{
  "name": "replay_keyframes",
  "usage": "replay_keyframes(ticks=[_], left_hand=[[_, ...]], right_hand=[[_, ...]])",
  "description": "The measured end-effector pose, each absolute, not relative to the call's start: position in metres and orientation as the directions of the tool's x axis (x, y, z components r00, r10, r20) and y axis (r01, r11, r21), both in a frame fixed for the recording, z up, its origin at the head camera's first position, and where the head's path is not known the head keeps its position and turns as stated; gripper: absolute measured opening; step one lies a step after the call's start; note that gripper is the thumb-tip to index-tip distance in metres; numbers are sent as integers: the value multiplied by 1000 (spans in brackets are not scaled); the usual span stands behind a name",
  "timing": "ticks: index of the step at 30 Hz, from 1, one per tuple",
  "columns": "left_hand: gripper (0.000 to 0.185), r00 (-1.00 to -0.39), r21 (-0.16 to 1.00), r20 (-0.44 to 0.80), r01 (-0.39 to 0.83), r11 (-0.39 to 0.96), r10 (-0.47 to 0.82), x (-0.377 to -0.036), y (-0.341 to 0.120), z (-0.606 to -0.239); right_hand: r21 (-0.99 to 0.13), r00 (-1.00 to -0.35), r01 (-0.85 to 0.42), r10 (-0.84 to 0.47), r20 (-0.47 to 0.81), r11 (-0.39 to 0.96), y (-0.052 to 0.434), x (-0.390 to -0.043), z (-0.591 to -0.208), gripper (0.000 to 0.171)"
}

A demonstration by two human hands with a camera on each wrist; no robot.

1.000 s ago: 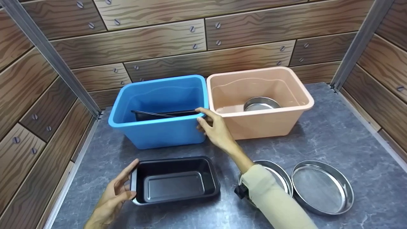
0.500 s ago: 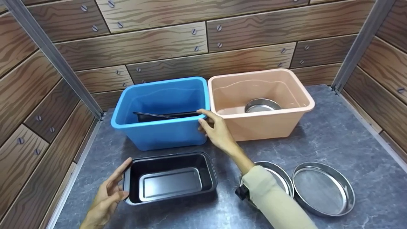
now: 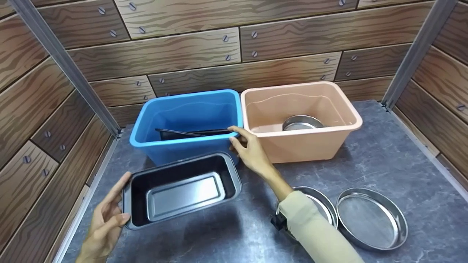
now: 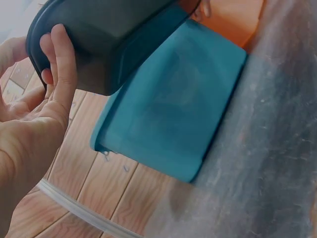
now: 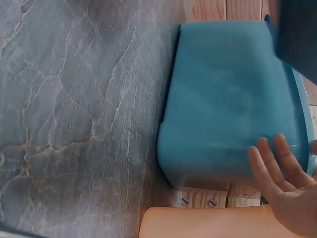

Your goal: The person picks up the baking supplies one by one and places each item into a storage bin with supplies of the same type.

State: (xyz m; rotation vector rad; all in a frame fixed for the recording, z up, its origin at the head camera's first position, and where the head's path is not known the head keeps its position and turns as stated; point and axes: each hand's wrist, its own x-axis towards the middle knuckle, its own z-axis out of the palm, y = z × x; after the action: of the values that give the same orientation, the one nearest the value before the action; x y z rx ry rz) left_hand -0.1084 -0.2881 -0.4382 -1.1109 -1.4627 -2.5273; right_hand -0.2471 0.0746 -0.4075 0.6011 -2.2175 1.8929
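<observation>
Lifted since a second ago: the black loaf pan [image 3: 181, 190] was flat on the desk [image 3: 384, 157], now it is raised and tilted, its far end overlapping the front wall of the blue bin [image 3: 186, 124]. Right hand unchanged.

Head view. Left hand [image 3: 104, 223] holds the pan by its near-left short rim, thumb over the lip, fingers straight along the outside of the end wall. Grip is a pinch on the rim, not a full wrap. Right hand [image 3: 248, 149] rests on the blue bin's front right corner, index finger laid along the rim, other fingers loosely bent against the wall. A second dark pan [image 3: 190, 133] sits inside the blue bin. Peach bin [image 3: 329, 142] stands just beside the blue one, walls touching or nearly so; a round steel pan [image 3: 301, 122] lies in it. Two more round steel pans on the desk at right: one [image 3: 371, 218] in plain view, one [image 3: 321, 204] partly hidden by the cream sleeve [image 3: 314, 233].

Left wrist view. Fingers [image 4: 62, 59] press against the pan's dark outer end wall [image 4: 109, 44], thumb hidden behind the rim. Pan is clear of the desk, above the blue bin's side [image 4: 173, 109].

Right wrist view. Hand [image 5: 282, 183] has its fingers nearly straight, lying flat against the blue bin's outer wall [image 5: 223, 99]. It clasps nothing. Peach bin rim [image 5: 198, 223] shows at the bottom edge.
</observation>
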Motion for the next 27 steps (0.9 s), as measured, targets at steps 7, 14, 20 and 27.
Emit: replay_keyframes(ticks=[7,14,20,27], left_hand=[[79,-728,683,630,355,-638,270,-112,-290,-428],[77,-721,633,668,423,-648,182,-118,-292,-419],[77,-736,549,669,393,-738,105,-125,-297,-413],[76,-792,498,611,393,-773,-9,-133,-298,-408]], right_hand=[[-909,-907,-399,-200,372,119,75,-248,-408,32],[-908,-911,-395,-190,367,138,75,-246,-405,33],[-903,-904,-408,-197,379,138,73,-248,-409,33],[-891,-896,-432,-178,407,138,74,-267,-434,33]])
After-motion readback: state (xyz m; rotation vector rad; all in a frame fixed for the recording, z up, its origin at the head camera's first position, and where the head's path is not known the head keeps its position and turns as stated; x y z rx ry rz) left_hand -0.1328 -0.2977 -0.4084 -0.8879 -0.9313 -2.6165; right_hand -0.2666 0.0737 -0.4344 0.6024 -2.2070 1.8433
